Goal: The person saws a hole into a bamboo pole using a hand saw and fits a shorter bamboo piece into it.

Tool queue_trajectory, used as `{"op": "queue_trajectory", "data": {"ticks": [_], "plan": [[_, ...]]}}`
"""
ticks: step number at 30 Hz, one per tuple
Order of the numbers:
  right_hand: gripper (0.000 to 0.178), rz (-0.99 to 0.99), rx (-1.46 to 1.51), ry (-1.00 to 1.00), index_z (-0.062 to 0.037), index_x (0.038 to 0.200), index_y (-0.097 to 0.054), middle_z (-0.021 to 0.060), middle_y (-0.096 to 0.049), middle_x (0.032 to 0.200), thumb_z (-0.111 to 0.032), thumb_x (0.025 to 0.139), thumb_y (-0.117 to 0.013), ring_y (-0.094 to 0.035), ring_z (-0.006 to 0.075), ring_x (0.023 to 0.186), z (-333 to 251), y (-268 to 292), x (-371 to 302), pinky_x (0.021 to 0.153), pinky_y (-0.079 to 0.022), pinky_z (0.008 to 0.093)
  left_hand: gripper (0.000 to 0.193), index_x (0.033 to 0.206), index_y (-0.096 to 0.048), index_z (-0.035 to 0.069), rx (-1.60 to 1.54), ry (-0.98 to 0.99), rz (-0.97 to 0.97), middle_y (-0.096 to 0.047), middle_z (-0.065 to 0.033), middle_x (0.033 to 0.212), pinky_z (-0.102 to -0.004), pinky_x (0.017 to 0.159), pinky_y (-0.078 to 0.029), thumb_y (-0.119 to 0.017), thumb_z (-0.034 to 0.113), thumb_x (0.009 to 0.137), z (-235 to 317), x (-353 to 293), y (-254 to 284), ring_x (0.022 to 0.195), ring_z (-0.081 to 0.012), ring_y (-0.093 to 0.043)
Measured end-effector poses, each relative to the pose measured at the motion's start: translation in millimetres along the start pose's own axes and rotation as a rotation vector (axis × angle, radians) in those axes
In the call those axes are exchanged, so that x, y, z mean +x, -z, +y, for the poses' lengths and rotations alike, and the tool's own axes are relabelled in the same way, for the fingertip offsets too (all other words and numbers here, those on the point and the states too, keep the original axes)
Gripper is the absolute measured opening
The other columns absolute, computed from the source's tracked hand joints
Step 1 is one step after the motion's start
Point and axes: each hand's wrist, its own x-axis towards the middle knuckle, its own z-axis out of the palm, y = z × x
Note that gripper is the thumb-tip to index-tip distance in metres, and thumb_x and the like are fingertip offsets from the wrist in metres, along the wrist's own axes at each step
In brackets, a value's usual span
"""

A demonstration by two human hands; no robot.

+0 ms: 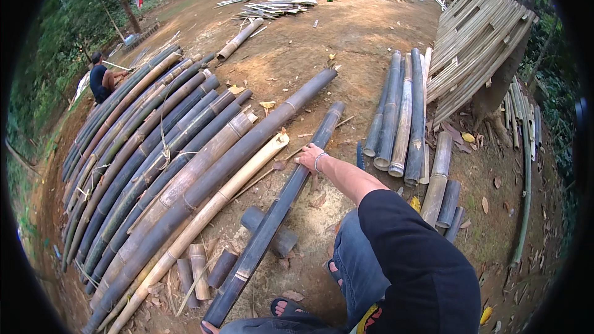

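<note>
A long dark bamboo pole (pixel 272 213) slants across the ground in front of me, resting on a short dark bamboo piece (pixel 283 241) that lies crosswise beneath it. Toward its far end, my right hand (pixel 309 158) grips the pole from above, a thin bracelet at the wrist. At the lower edge, only a bit of my left hand (pixel 210 328) shows, its fingers against the pole's near end; the rest is cut off. Pale sawdust (pixel 315 210) covers the soil beside the pole.
Left lies a large stack of long bamboo poles (pixel 167 161), partly tied; short cut pieces (pixel 198 269) stand near it. Right are more poles (pixel 402 111), shorter lengths (pixel 437 179) and a split-bamboo panel (pixel 479 37) against a tree. A person (pixel 102 80) sits beyond the stack.
</note>
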Motion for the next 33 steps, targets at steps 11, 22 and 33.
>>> {"op": "queue_trajectory", "data": {"ticks": [11,22,33], "plan": [[0.070,0.066,0.037,0.207,-0.0185,0.116,-0.061,0.0015,-0.066,0.111,-0.040,0.056,-0.089,-0.059,0.0239,0.117,-15.2,18.9,-2.7,0.100,-0.042,0.0464,0.054,0.136,-0.055,-0.005,0.003,0.026,0.001,-0.064,-0.0221,0.128,-0.0363,0.101,-0.047,-0.072,0.023,0.093,-13.6,14.6,28.3,0.113,-0.0283,-0.062],[0.061,0.129,0.021,0.464,-0.0079,0.104,-0.068,0.0126,-0.070,0.095,-0.045,0.058,-0.082,-0.067,0.0295,0.099,-196.3,125.5,-41.4,0.088,-0.048,0.0435,0.053,0.110,-0.072,-0.007,0.287,-0.084,0.109,-0.074,-0.0226,0.099,-0.0414,0.081,-0.054,-0.066,0.043,0.094,-201.9,230.2,140.9,0.088,-0.0332,-0.072],[0.071,0.008,-0.045,0.512,-0.0067,0.112,-0.067,0.0141,-0.069,0.106,-0.050,0.059,-0.083,-0.063,0.0291,0.109,-263.6,106.7,-14.2,0.093,-0.049,0.0426,0.050,0.106,-0.074,-0.001,0.503,0.078,0.117,-0.073,-0.0242,0.096,-0.0458,0.084,-0.053,-0.067,0.046,0.091,-259.9,207.7,146.3,0.092,-0.0373,-0.071]]}}
